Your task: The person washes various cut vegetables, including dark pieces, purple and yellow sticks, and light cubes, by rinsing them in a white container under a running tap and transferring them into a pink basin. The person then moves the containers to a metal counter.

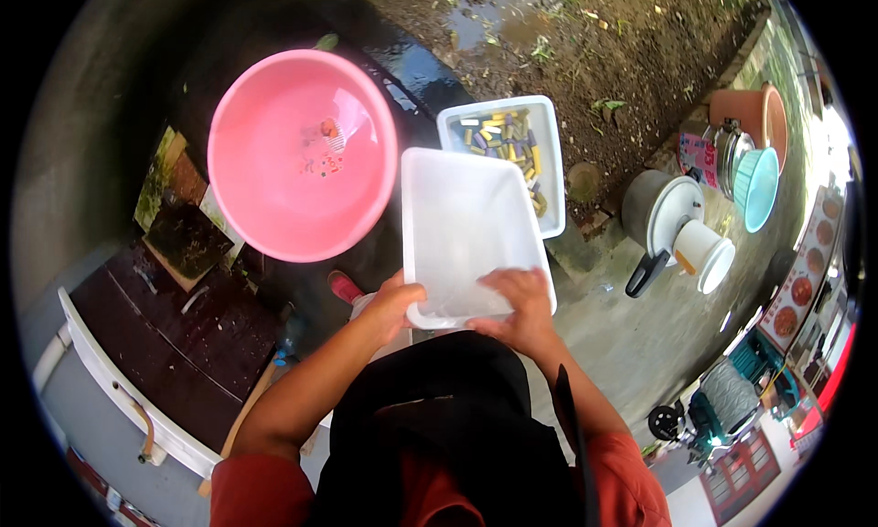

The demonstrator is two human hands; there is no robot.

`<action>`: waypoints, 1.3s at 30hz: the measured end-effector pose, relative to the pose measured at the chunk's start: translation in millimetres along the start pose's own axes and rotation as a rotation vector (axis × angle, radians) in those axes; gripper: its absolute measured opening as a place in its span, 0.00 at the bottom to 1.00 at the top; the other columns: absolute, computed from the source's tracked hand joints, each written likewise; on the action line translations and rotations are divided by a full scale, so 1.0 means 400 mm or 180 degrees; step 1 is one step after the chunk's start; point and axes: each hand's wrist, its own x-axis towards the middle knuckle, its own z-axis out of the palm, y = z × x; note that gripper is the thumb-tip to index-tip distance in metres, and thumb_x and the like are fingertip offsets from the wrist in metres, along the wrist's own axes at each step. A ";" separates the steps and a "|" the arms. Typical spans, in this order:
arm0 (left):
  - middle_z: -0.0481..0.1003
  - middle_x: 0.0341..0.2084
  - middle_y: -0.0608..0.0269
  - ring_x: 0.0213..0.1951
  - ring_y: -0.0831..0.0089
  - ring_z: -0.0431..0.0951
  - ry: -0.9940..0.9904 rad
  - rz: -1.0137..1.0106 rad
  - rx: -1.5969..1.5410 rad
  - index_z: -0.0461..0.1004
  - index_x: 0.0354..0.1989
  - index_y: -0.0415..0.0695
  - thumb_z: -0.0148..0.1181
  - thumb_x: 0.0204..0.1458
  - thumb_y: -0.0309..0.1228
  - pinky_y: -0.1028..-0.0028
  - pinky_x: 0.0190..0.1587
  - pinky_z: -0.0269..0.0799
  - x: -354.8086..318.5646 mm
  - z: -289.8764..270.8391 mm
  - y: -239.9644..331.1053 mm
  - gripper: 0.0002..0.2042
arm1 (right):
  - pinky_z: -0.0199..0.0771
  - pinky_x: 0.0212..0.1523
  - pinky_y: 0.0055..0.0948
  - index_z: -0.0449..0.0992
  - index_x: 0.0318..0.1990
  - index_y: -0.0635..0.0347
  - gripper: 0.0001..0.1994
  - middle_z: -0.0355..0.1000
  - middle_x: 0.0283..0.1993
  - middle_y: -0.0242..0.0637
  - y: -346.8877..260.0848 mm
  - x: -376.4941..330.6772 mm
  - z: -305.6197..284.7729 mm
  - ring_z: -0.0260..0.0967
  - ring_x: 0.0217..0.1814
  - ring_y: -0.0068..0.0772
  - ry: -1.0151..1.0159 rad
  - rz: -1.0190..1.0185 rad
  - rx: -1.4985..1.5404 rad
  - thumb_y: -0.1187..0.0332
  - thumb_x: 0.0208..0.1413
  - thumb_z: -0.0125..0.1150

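Observation:
An empty white rectangular plastic tub (471, 207) is tilted in front of my body. My left hand (391, 305) grips its near left corner, the thumb over the rim. At the near right corner is my right hand (517, 308), its thumb along the near rim and its slightly blurred fingers reaching inside against the tub. Partly covered behind it stands a second white tub (550, 161), holding several small yellow, purple and olive pieces (503, 141). To the left is a large round pink basin (293, 161) with a printed picture on its bottom.
At right on the concrete stand a lidded metal pot (647, 212) with a black handle, a white bucket (704, 255), a turquoise basin (756, 189) and a brown pot (754, 111). Muddy soil (631, 52) lies ahead. A dark brown board (174, 317) lies at left.

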 end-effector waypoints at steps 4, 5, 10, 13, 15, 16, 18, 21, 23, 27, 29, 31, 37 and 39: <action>0.67 0.46 0.56 0.48 0.68 0.67 -0.0139 0.1002 -0.0459 0.59 0.56 0.37 0.45 0.35 0.18 0.72 0.50 0.62 -0.108 -0.172 -0.134 0.31 | 0.53 0.60 0.38 0.51 0.64 0.58 0.42 0.53 0.62 0.47 -0.046 -0.087 0.065 0.49 0.65 0.43 0.1431 0.2016 0.1830 0.61 0.41 0.67; 0.67 0.46 0.56 0.48 0.69 0.67 -0.0173 0.1110 -0.0561 0.60 0.55 0.38 0.44 0.35 0.18 0.72 0.50 0.62 -0.136 -0.217 -0.164 0.30 | 0.55 0.60 0.37 0.44 0.66 0.59 0.46 0.50 0.65 0.45 -0.073 -0.090 0.081 0.47 0.67 0.41 0.1222 0.2272 0.3287 0.63 0.41 0.66; 0.68 0.48 0.54 0.48 0.69 0.68 0.0186 0.1958 -0.0104 0.61 0.56 0.37 0.53 0.40 0.22 0.72 0.51 0.63 -0.396 -0.434 -0.210 0.28 | 0.62 0.55 0.36 0.57 0.58 0.66 0.37 0.65 0.50 0.38 -0.343 0.010 0.139 0.64 0.52 0.37 -0.0602 0.1457 0.3594 0.68 0.36 0.65; 0.66 0.53 0.49 0.55 0.63 0.66 0.2117 0.3332 0.1488 0.59 0.58 0.38 0.63 0.44 0.34 0.70 0.54 0.62 -0.569 -0.591 -0.314 0.32 | 0.71 0.48 0.37 0.59 0.56 0.67 0.35 0.65 0.48 0.40 -0.542 0.082 0.222 0.65 0.49 0.37 -0.0888 0.1085 0.3638 0.76 0.31 0.53; 0.66 0.53 0.47 0.56 0.58 0.65 0.2955 0.3838 0.1549 0.64 0.55 0.39 0.63 0.43 0.33 0.66 0.57 0.59 -0.835 -0.684 -0.337 0.28 | 0.71 0.46 0.35 0.60 0.55 0.66 0.34 0.65 0.46 0.40 -0.651 0.100 0.273 0.66 0.47 0.37 -0.0789 0.0927 0.3418 0.77 0.30 0.51; 0.66 0.52 0.48 0.56 0.57 0.65 0.4056 0.4250 0.2333 0.66 0.53 0.39 0.62 0.44 0.32 0.64 0.57 0.60 -0.942 -0.792 -0.355 0.26 | 0.70 0.44 0.33 0.61 0.53 0.66 0.33 0.65 0.44 0.40 -0.695 0.102 0.290 0.66 0.45 0.37 -0.0665 0.0861 0.3268 0.77 0.29 0.51; 0.64 0.54 0.51 0.57 0.55 0.62 0.6088 0.4223 0.1798 0.66 0.53 0.38 0.59 0.46 0.31 0.62 0.59 0.55 -1.129 -1.044 -0.454 0.23 | 0.70 0.44 0.32 0.62 0.52 0.65 0.32 0.66 0.43 0.40 -0.783 0.113 0.343 0.66 0.44 0.36 -0.0652 0.0768 0.3115 0.77 0.29 0.50; 0.61 0.56 0.51 0.60 0.53 0.57 0.8427 0.1478 0.2402 0.60 0.59 0.45 0.58 0.50 0.35 0.61 0.60 0.51 -1.401 -1.399 -0.702 0.27 | 0.70 0.46 0.32 0.64 0.49 0.66 0.29 0.66 0.43 0.40 -0.924 0.134 0.422 0.66 0.45 0.36 -0.0878 0.0625 0.3065 0.77 0.29 0.49; 0.60 0.57 0.51 0.59 0.56 0.57 0.7817 0.2227 0.2589 0.59 0.60 0.48 0.50 0.55 0.34 0.64 0.59 0.53 -1.511 -1.549 -0.879 0.23 | 0.70 0.47 0.33 0.64 0.50 0.67 0.30 0.66 0.42 0.39 -0.992 0.148 0.464 0.66 0.45 0.36 -0.0977 0.0616 0.3102 0.77 0.29 0.50; 0.68 0.51 0.56 0.54 0.66 0.66 0.6056 0.2741 0.1557 0.68 0.53 0.44 0.47 0.58 0.33 0.70 0.56 0.59 -1.559 -1.597 -0.909 0.16 | 0.70 0.47 0.35 0.64 0.50 0.68 0.29 0.66 0.41 0.39 -1.071 0.149 0.471 0.66 0.44 0.36 -0.0968 0.0689 0.3140 0.78 0.30 0.50; 0.73 0.44 0.55 0.46 0.68 0.71 0.6215 0.2890 0.2187 0.72 0.47 0.38 0.49 0.57 0.34 0.73 0.49 0.65 -1.575 -1.602 -0.917 0.15 | 0.70 0.47 0.35 0.64 0.50 0.68 0.29 0.66 0.41 0.39 -1.085 0.159 0.476 0.66 0.44 0.36 -0.0990 0.0719 0.3176 0.78 0.31 0.50; 0.74 0.37 0.54 0.40 0.67 0.74 0.6238 0.2509 0.2115 0.73 0.44 0.36 0.50 0.56 0.35 0.73 0.44 0.67 -1.577 -1.626 -0.893 0.15 | 0.72 0.45 0.36 0.65 0.49 0.67 0.28 0.66 0.41 0.40 -1.081 0.170 0.493 0.66 0.44 0.37 -0.1058 0.0716 0.3229 0.78 0.31 0.49; 0.74 0.29 0.49 0.33 0.52 0.74 0.7215 0.0478 0.1849 0.76 0.36 0.46 0.43 0.55 0.50 0.60 0.34 0.67 -1.576 -1.620 -0.787 0.21 | 0.72 0.45 0.38 0.63 0.51 0.66 0.29 0.67 0.44 0.41 -1.114 0.175 0.535 0.66 0.44 0.38 -0.0814 0.0658 0.3288 0.78 0.33 0.49; 0.75 0.29 0.49 0.33 0.50 0.74 0.7264 0.0272 0.1754 0.76 0.36 0.47 0.43 0.55 0.52 0.58 0.34 0.67 -1.574 -1.619 -0.771 0.22 | 0.71 0.47 0.39 0.61 0.54 0.65 0.30 0.67 0.45 0.41 -1.105 0.178 0.528 0.66 0.45 0.39 -0.0853 0.0574 0.3340 0.78 0.33 0.49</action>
